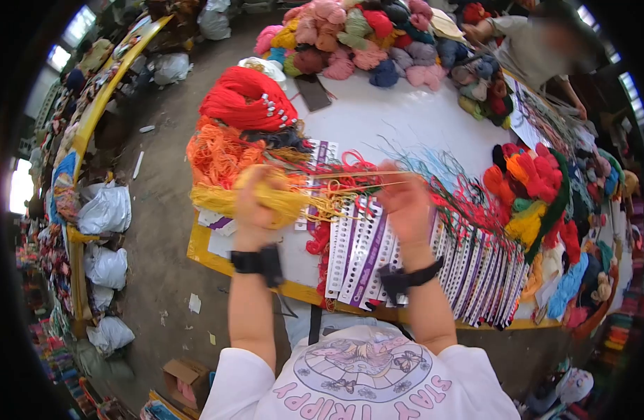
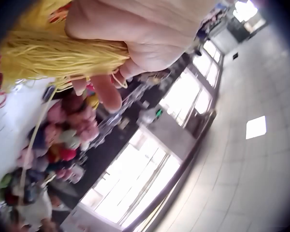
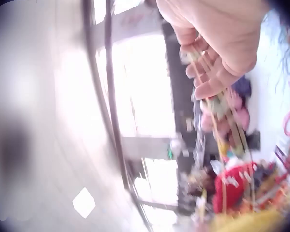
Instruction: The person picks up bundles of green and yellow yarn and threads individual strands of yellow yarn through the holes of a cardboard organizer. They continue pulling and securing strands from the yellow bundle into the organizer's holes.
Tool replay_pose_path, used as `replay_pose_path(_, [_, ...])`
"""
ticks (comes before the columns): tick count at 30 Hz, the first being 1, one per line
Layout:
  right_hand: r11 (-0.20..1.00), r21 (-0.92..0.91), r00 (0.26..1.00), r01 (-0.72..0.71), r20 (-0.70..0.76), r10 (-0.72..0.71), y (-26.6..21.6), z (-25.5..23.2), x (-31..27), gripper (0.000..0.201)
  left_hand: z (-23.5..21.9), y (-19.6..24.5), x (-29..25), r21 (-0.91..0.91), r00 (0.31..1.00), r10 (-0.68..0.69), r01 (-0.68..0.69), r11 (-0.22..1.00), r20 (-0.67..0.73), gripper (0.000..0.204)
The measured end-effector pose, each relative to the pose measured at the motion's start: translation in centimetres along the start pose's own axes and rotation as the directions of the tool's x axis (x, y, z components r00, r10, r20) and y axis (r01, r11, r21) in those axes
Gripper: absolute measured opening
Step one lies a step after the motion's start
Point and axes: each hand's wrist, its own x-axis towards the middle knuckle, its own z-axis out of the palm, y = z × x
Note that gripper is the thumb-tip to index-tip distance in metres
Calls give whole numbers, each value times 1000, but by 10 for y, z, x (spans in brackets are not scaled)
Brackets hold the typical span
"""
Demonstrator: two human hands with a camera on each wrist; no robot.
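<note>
My left hand point(image 1: 254, 199) grips a thick hank of yellow yarn point(image 1: 290, 204) above the left part of the table. In the left wrist view the yarn point(image 2: 63, 55) passes under the palm, with fingertips showing beneath it. My right hand point(image 1: 407, 210) is raised over the punched cards point(image 1: 364, 262) and pinches a few pale yellow strands point(image 3: 238, 137). These run taut across to the left hand's side. Orange yarn point(image 1: 224, 157) and a large red hank point(image 1: 245, 98) lie just beyond the left hand.
The white table has a yellow edge point(image 1: 199, 238). A dark phone point(image 1: 313, 93) lies near the red hank. Many coloured yarn balls point(image 1: 336, 35) are heaped at the back, more hanks point(image 1: 532, 175) at the right. Another person point(image 1: 539, 49) is at the far right.
</note>
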Motion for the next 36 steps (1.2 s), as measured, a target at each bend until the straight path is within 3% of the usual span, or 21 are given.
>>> replay_pose_path(1, [984, 134, 989, 122, -104, -108, -33, -67, 2, 26, -30, 23, 13, -55, 1000, -19, 20, 998, 11, 13])
replay_pose_path(2, [898, 198, 919, 392, -119, -375, -86, -113, -11, 24, -71, 43, 30, -123, 997, 19, -28, 992, -72, 14])
replay_pose_path(3, [825, -303, 746, 477, -357, -562, -145, -145, -36, 16, -83, 63, 24, -84, 993, 111, -114, 990, -44, 14])
replay_pose_path(4, [727, 23, 707, 686, -258, -658, -211, -220, -77, 16, -84, 75, 15, -52, 979, 206, -206, 977, -11, 14])
replay_pose_path(5, [485, -208, 401, 849, -345, -849, -243, -221, -105, 17, -76, 65, 13, -27, 989, 144, -144, 989, 17, 14])
replay_pose_path(6, [522, -387, 429, 760, -304, -851, -242, -197, -101, 14, -62, 48, 8, -1, 996, 85, -85, 996, 41, 14])
replay_pose_path(8, [515, -687, 501, 513, -248, -829, -178, -126, -61, 8, -37, -3, 1, -9, 986, -101, 103, 995, 136, 15])
replay_pose_path(9, [524, -817, 672, 242, -248, -698, -127, -96, -46, 10, -26, -42, -1, -43, 952, -221, 235, 971, 214, 16])
replay_pose_path(10, [542, -789, 860, 288, -35, -508, -81, -123, -34, 21, -7, -73, -11, 161, 946, -302, 281, 946, 118, 20])
replay_pose_path(11, [624, -769, 954, 143, -62, -294, -49, -103, -34, 21, -5, -106, -14, 246, 885, -420, 370, 896, 201, 22])
replay_pose_path(12, [648, -761, 994, -23, -85, -64, -17, -82, -34, 21, 13, -125, -28, 280, 855, -486, 429, 859, 181, 14])
replay_pose_path(13, [670, -715, 979, -200, -119, 165, 3, -91, -33, 23, 11, -149, -29, 347, 790, -553, 457, 819, 265, 12])
replay_pose_path(14, [730, -637, 964, -247, -86, 251, 20, -92, -34, 24, 19, -158, -36, 444, 824, -538, 421, 791, 178, 9])
replay_pose_path(16, [639, -715, 939, -284, -72, 337, 31, -93, -34, 21, 18, -170, -42, 355, 785, -581, 492, 795, 213, 7])
replay_pose_path(19, [524, -803, 940, -285, -128, 315, 29, -91, -36, 19, 10, -175, -39, 367, 752, -635, 548, 752, 177, 9])
replay_pose_path(22, [90, -996, 1000, -13, -11, 15, 39, -98, -36, 17, 0, -180, -35, 452, 783, -615, 517, 726, 92, 6])
replay_pose_path(25, [-219, -975, 992, 44, 69, -109, 46, -111, -34, 13, 3, -186, -42, 681, 958, -266, 125, 722, 106, 13])
replay_pose_path(28, [-155, -988, 971, 28, 64, -230, 55, -120, -35, 11, -30, -213, -24, 817, 982, -31, -140, 559, 189, 15])
replay_pose_path(31, [-133, -991, 961, -7, 30, -274, 64, -125, -38, 10, -29, -204, -14, 837, 945, -311, 89, 539, 100, 17])
replay_pose_path(34, [-107, -994, 963, -40, -10, -268, 65, -121, -40, 9, -5, -178, -16, 864, 833, -553, 295, 408, -23, 16])
replay_pose_path(36, [-117, -993, 962, -17, 16, -271, 65, -121, -39, 10, 3, -170, -21, 784, 783, -622, 391, 483, -7, 10])
